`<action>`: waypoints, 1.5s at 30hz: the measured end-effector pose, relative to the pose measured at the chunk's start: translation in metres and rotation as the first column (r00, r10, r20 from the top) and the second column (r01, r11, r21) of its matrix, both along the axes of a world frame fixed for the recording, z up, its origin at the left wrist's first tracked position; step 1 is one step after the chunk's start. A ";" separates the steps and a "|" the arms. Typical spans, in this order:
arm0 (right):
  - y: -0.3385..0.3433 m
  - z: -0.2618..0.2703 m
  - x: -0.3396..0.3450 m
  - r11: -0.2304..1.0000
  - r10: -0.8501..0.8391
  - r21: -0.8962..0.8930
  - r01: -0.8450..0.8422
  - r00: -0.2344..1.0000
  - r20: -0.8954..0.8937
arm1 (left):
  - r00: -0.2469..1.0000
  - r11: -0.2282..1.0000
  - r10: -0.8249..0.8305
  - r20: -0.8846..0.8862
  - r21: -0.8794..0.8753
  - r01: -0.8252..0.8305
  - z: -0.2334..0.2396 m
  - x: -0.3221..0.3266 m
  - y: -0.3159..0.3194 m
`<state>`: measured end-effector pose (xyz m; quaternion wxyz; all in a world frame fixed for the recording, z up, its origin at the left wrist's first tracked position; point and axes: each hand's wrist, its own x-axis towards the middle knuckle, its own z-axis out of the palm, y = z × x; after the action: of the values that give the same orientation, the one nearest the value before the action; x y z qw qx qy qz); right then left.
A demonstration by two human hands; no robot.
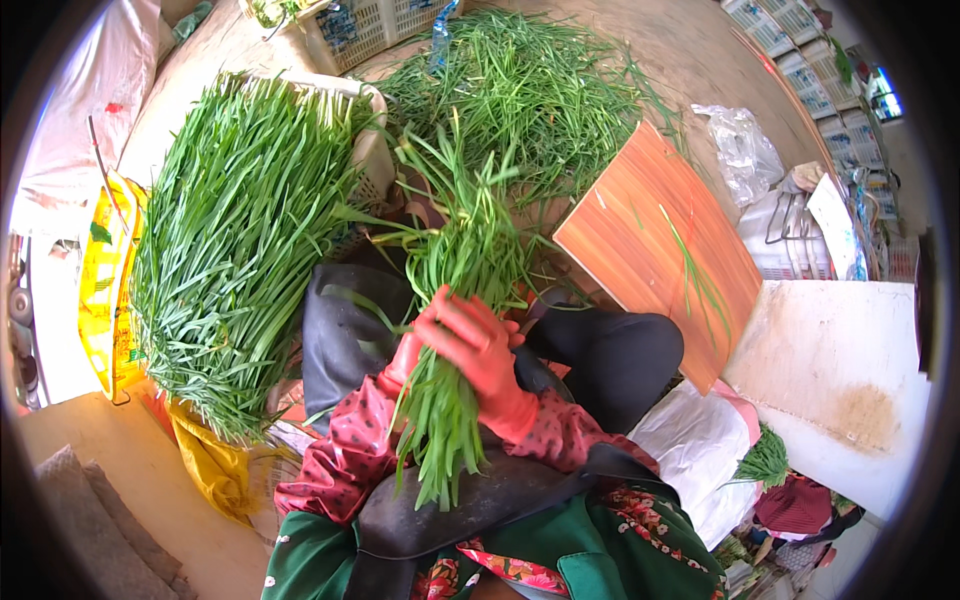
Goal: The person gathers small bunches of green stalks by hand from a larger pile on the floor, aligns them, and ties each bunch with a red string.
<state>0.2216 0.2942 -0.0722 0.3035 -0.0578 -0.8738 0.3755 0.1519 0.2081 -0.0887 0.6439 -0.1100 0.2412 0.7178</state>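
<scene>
Both my hands wear red rubber gloves and clasp a bunch of long green leaves, perhaps garlic chives, above my lap. My left hand (401, 365) is on the left side of the bunch, partly hidden by the leaves. My right hand (484, 360) wraps over its front and right side. The held green bunch (442, 435) runs from beyond my hands down towards my dark apron. A large stack of green leaves (247, 225) fills a white plastic basket (375, 150) to the left. Beyond my knees lies a loose heap of leaves (517, 90).
A wood-grain board (667, 247) with a few stray leaves leans at the right, beside a stained white surface (832, 360). A clear plastic bag (742, 150) lies behind it. Another crate (360, 34) stands at the back. A yellow basket (112, 285) is at the far left.
</scene>
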 end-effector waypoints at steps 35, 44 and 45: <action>-0.053 -0.006 -0.033 0.962 0.153 -0.040 -0.271 0.412 0.898 | 0.810 0.837 -0.458 -0.366 -0.484 0.255 0.025 0.035 -0.277; 0.051 -0.062 -0.035 0.910 0.073 -0.338 0.240 0.711 0.699 | 0.555 0.830 -0.547 -0.627 -0.490 0.265 0.035 0.033 -0.279; 0.032 -0.021 -0.043 0.918 0.249 -0.389 0.079 0.648 0.719 | 0.579 0.844 -0.519 -0.628 -0.483 0.233 0.039 0.036 -0.276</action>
<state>0.1791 0.3262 -0.0935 -0.1244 -0.2253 -0.8296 0.4955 0.1876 -0.0683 -0.0494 0.5985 0.1327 0.6215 0.4878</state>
